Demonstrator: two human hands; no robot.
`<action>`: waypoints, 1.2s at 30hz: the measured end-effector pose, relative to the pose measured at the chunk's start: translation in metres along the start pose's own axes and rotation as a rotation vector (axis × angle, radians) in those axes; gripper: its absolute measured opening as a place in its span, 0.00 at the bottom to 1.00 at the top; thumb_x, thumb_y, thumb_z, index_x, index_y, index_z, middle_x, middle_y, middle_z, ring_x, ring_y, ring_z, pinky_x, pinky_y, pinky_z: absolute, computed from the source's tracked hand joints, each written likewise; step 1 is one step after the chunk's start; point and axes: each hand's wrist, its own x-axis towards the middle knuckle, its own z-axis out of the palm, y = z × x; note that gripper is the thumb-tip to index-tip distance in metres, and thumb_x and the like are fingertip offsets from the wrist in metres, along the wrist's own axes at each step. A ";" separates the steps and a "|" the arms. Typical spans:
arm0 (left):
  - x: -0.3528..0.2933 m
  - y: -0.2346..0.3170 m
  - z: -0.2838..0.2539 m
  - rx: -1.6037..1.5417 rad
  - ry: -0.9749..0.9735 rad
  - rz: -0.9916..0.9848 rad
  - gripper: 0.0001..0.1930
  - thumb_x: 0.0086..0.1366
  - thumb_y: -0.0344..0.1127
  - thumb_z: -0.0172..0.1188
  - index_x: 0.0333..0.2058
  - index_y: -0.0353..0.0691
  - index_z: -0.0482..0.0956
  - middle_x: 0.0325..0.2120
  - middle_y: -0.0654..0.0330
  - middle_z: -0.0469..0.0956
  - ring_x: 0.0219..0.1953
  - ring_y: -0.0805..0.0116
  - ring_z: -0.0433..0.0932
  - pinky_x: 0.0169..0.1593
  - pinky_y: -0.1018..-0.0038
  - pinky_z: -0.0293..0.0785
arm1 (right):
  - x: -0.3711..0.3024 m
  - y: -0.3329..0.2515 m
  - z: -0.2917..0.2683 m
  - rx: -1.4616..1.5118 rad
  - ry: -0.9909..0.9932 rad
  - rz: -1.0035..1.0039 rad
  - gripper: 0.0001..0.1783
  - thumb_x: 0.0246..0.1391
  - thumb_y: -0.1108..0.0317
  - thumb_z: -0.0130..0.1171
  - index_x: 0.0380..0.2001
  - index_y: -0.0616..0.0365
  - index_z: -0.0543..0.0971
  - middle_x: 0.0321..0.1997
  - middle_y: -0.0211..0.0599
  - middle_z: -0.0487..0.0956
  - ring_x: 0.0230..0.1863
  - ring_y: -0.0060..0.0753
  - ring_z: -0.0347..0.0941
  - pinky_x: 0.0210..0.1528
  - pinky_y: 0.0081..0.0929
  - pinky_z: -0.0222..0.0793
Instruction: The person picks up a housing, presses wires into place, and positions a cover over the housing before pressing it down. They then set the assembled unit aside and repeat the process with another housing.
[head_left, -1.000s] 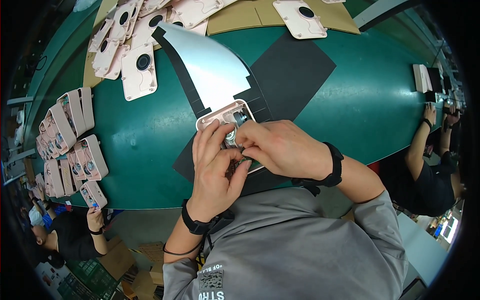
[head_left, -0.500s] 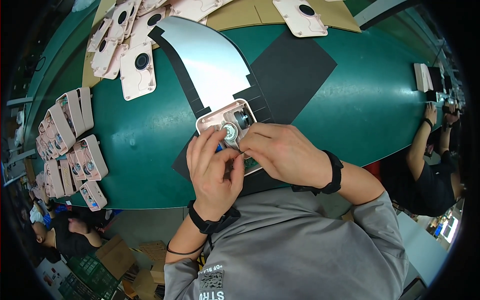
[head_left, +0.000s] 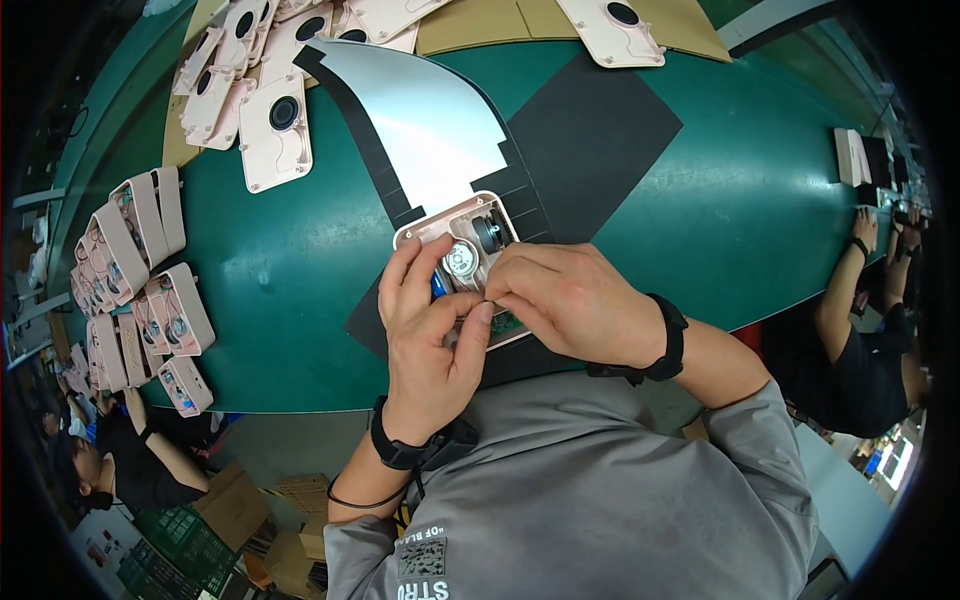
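A pale pink plastic housing (head_left: pixel 408 234) lies open in front of me. Inside it are a round silver part (head_left: pixel 461 259), a black round part (head_left: pixel 490 232), a blue piece (head_left: pixel 438 286) and a green circuit board (head_left: pixel 505 322). My left hand (head_left: pixel 425 335) reaches over the housing's left side, its thumb and index finger drawn together at the middle and its other fingers bent over the wall. My right hand (head_left: pixel 570 305) pinches at the same spot, fingertips meeting the left ones. Whatever both hold is too small and hidden to name.
Black sheet (head_left: pixel 600 140) and a curved, shiny white panel (head_left: pixel 420 125) lie beyond the housing on the green table (head_left: pixel 270 330). Pink covers (head_left: pixel 275 135) are piled far left; several filled housings (head_left: pixel 180 310) stand left. Other people (head_left: pixel 855 330) work at both sides.
My left thumb and fingers have shifted slightly, and the thin dark strand seen between the fingertips is now hidden. My right hand stays pinched. At the left, another person's arm has reached toward the table.
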 end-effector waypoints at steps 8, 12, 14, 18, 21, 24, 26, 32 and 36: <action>0.002 -0.002 -0.009 -0.025 0.013 -0.003 0.04 0.59 0.29 0.72 0.34 0.41 0.87 0.63 0.49 0.76 0.71 0.40 0.63 0.71 0.49 0.58 | 0.011 0.000 -0.013 0.114 -0.116 0.026 0.05 0.56 0.77 0.66 0.37 0.63 0.81 0.39 0.41 0.82 0.37 0.50 0.81 0.38 0.40 0.78; -0.011 -0.002 -0.007 0.058 0.049 0.082 0.07 0.58 0.30 0.72 0.35 0.42 0.86 0.65 0.50 0.73 0.70 0.39 0.64 0.70 0.43 0.58 | 0.019 -0.008 -0.015 0.080 -0.208 -0.039 0.06 0.51 0.78 0.67 0.34 0.65 0.81 0.37 0.45 0.82 0.38 0.54 0.80 0.41 0.42 0.77; -0.010 -0.001 0.004 0.071 0.056 0.124 0.07 0.58 0.31 0.71 0.36 0.41 0.85 0.65 0.50 0.72 0.71 0.39 0.63 0.70 0.39 0.55 | 0.016 -0.011 -0.019 0.065 -0.214 0.068 0.07 0.48 0.79 0.68 0.33 0.66 0.81 0.35 0.47 0.82 0.38 0.56 0.80 0.40 0.42 0.77; -0.006 0.007 0.009 0.055 0.034 0.098 0.06 0.60 0.32 0.71 0.35 0.40 0.84 0.67 0.48 0.68 0.74 0.39 0.58 0.69 0.31 0.49 | 0.013 -0.014 -0.019 0.087 -0.163 0.113 0.06 0.47 0.83 0.66 0.30 0.66 0.81 0.32 0.45 0.81 0.31 0.48 0.79 0.33 0.35 0.74; -0.010 0.008 0.008 0.016 0.001 0.014 0.05 0.61 0.31 0.70 0.33 0.39 0.83 0.68 0.46 0.66 0.75 0.38 0.55 0.70 0.31 0.47 | 0.019 -0.011 -0.018 0.128 -0.200 0.191 0.05 0.47 0.85 0.64 0.29 0.67 0.81 0.30 0.40 0.81 0.27 0.36 0.77 0.29 0.29 0.71; -0.008 0.006 0.005 0.008 0.009 -0.004 0.06 0.61 0.31 0.70 0.32 0.38 0.82 0.69 0.46 0.66 0.76 0.37 0.53 0.70 0.30 0.46 | 0.024 -0.011 -0.017 0.174 -0.224 0.248 0.04 0.48 0.87 0.63 0.28 0.70 0.80 0.30 0.35 0.80 0.25 0.20 0.73 0.25 0.21 0.65; -0.008 0.008 0.005 -0.003 0.007 -0.015 0.06 0.61 0.31 0.70 0.32 0.38 0.81 0.69 0.46 0.66 0.76 0.37 0.53 0.70 0.30 0.46 | 0.025 -0.013 -0.018 0.194 -0.215 0.292 0.05 0.48 0.87 0.64 0.27 0.68 0.80 0.30 0.37 0.81 0.24 0.26 0.75 0.25 0.24 0.67; 0.000 0.007 0.003 -0.013 0.014 0.016 0.06 0.57 0.30 0.71 0.32 0.41 0.82 0.67 0.47 0.68 0.74 0.38 0.57 0.69 0.33 0.49 | 0.015 -0.010 -0.020 0.155 -0.141 0.255 0.06 0.47 0.84 0.65 0.27 0.63 0.81 0.28 0.38 0.80 0.23 0.32 0.76 0.26 0.28 0.69; 0.001 -0.001 -0.004 0.009 0.043 0.037 0.07 0.54 0.29 0.72 0.32 0.43 0.84 0.64 0.49 0.73 0.71 0.39 0.63 0.68 0.40 0.54 | 0.029 -0.005 -0.011 0.059 -0.150 0.076 0.07 0.46 0.81 0.67 0.29 0.61 0.81 0.30 0.37 0.80 0.26 0.39 0.77 0.27 0.32 0.71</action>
